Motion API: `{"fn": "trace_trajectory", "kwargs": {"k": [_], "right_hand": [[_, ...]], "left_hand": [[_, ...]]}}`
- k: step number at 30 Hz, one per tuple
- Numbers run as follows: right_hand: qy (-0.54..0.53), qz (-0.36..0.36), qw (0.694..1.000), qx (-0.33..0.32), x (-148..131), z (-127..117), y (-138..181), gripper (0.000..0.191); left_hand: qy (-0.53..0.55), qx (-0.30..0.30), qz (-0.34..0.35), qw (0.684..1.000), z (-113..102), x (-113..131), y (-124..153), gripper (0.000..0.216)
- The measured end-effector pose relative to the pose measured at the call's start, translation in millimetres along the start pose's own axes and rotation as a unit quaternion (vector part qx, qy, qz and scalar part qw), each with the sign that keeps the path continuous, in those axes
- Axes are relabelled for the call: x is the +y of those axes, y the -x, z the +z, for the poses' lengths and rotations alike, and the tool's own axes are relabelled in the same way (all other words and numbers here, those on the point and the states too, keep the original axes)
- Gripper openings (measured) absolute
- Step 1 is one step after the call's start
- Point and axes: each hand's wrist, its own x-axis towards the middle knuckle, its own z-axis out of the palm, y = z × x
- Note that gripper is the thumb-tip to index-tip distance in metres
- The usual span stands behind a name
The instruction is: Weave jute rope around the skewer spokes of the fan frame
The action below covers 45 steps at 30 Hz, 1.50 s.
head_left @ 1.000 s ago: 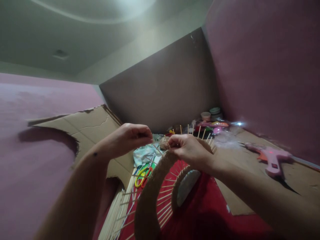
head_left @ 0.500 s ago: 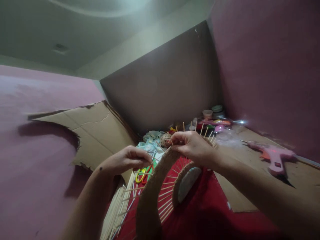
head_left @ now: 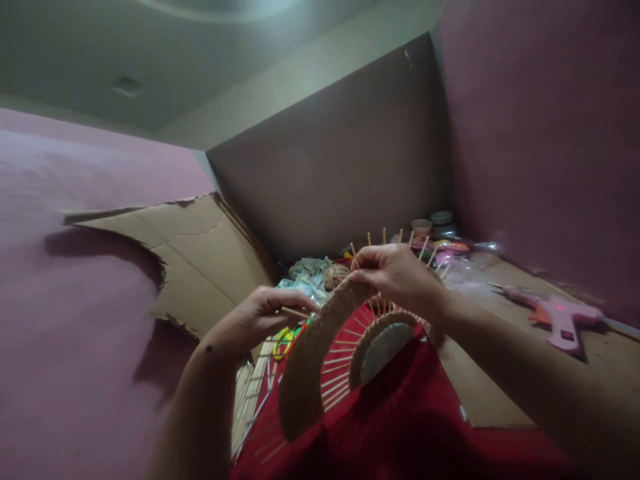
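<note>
A fan-shaped piece spreads in front of me: a wide brown arched band (head_left: 303, 383), thin wooden sticks (head_left: 337, 365) fanned beneath it, and a smaller brown half-ring (head_left: 356, 363) around a grey half-disc (head_left: 385, 352). Stick ends poke out past the band's outer edge. My right hand (head_left: 400, 273) pinches the top of the band beside one of these ends. At the band's left outer edge, my left hand (head_left: 265, 313) is closed with a wooden stick (head_left: 297, 312) at its fingers. The fingertips' exact contact is partly hidden.
Red cloth (head_left: 410, 413) lies beneath the piece. Yellow-handled scissors (head_left: 281, 343) and a bundle of sticks (head_left: 246, 393) are at left. A pink glue gun (head_left: 565, 320) rests on cardboard (head_left: 480, 393) at right. Torn cardboard (head_left: 200, 257) leans on the left wall. A twine ball (head_left: 336, 275) sits behind.
The fan-shaped piece has tilted, and more of its half-disc shows. My right hand still grips the band's top; my left hand has shifted slightly up and right along the outer edge.
</note>
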Motion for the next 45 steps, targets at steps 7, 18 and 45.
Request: {"fn": "trace_trajectory", "kwargs": {"k": [7, 18, 45], "right_hand": [[0.055, -0.006, 0.995, 0.078, 22.1, -14.4, -22.4, 0.01], [0.064, 0.016, 0.997, 0.03, 37.2, -9.5, -34.3, 0.011], [0.119, -0.031, 0.992, -0.026, 40.1, -14.7, -31.6, 0.007]], "left_hand": [[-0.039, 0.079, 0.034, 0.996, -6.7, -1.4, -45.4, 0.021], [-0.015, 0.105, 0.078, 0.991, -22.1, -10.6, -50.0, 0.023], [0.103, -0.008, 0.025, 0.994, -7.7, -76.8, -53.8, 0.021]]}}
